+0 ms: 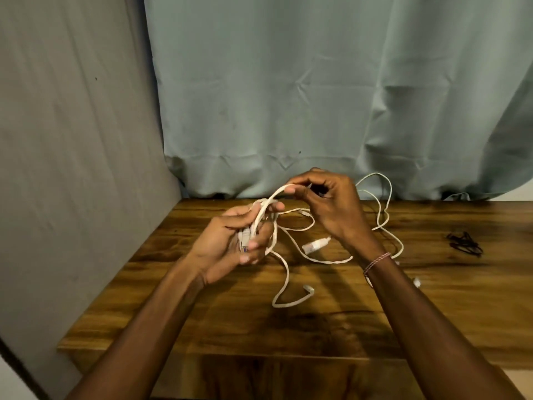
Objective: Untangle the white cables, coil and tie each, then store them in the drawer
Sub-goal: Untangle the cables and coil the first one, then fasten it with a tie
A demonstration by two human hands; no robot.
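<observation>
Several tangled white cables (314, 256) lie in loops on the wooden table (288, 327). My left hand (230, 243) grips a bundle of cable turns and a plug end above the table. My right hand (328, 203) pinches the same cable where it arches up from the left hand. A white connector (315, 244) hangs below my right hand. Another plug end (308, 289) rests on the table nearer to me. One loop (377, 180) rises behind my right hand by the curtain. No drawer is in view.
A small pile of dark ties (465, 243) lies on the table at the right. A pale curtain (317, 96) hangs behind the table, a grey wall (72, 140) stands at the left. The table's front edge (230, 355) runs close to me.
</observation>
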